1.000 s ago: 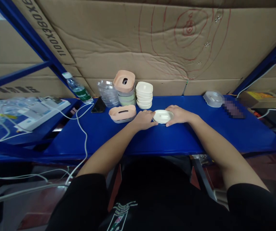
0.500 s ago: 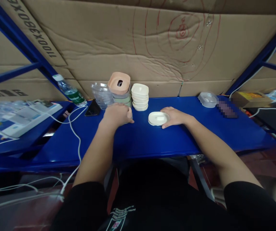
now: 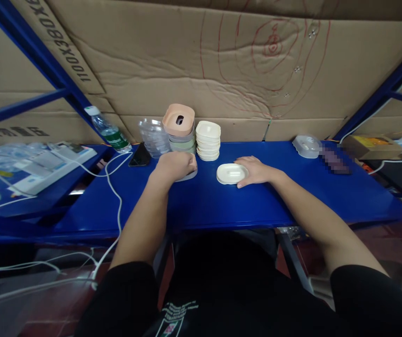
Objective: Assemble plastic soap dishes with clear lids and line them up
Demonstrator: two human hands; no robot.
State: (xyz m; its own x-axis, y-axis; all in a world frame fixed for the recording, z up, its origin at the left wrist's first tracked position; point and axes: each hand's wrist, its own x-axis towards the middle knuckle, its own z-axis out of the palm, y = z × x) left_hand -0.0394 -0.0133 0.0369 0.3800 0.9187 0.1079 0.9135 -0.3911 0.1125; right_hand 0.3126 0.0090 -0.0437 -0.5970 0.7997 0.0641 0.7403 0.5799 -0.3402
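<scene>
My left hand [image 3: 174, 166] is closed over a low pink and grey dish [image 3: 191, 175] on the blue table [image 3: 222, 201]; only the dish's grey edge shows beside my fingers. My right hand [image 3: 256, 170] rests with fingers against the right side of a cream oval dish [image 3: 231, 173] lying flat on the table. Just behind my left hand stands a stack of dishes topped by a pink lid with a slot [image 3: 179, 120], and next to it a stack of cream dishes [image 3: 208, 140].
Clear plastic shells [image 3: 153, 135] and a black phone [image 3: 139, 155] lie at the back left, with a water bottle [image 3: 107, 129] and white cables [image 3: 116, 196] farther left. A clear lid [image 3: 306, 145] sits at the back right. Cardboard [image 3: 201, 61] walls the back.
My left hand left the cream dish, moved left and closed over the pink and grey dish. My right hand stays at the cream dish.
</scene>
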